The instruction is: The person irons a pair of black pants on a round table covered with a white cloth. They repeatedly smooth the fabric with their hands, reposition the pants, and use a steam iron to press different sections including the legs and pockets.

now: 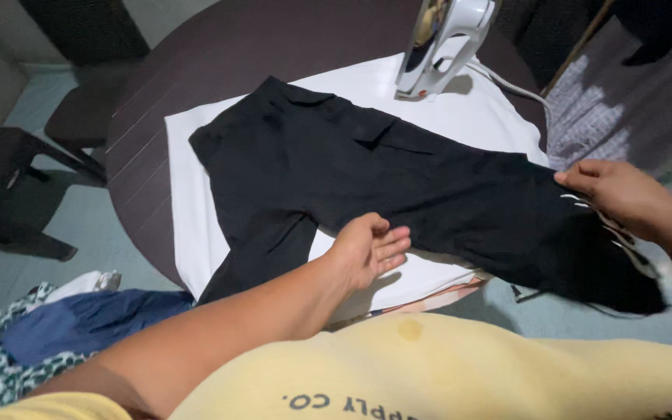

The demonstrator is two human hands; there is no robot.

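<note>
Black trousers (398,183) — white cloth (196,194) beneath

Black trousers (398,187) lie across a white cloth (196,202); left hand (367,250) presses them, right hand (616,194) grips the right end.

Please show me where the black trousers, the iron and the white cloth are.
black trousers (398,175), head view, middle of the fabric.
iron (441,47), head view, its upright body.
white cloth (192,210), head view, bare left part.

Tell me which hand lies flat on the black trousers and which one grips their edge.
The left hand lies flat, palm down, on the black trousers near the crotch. The right hand pinches their far right end.
</note>
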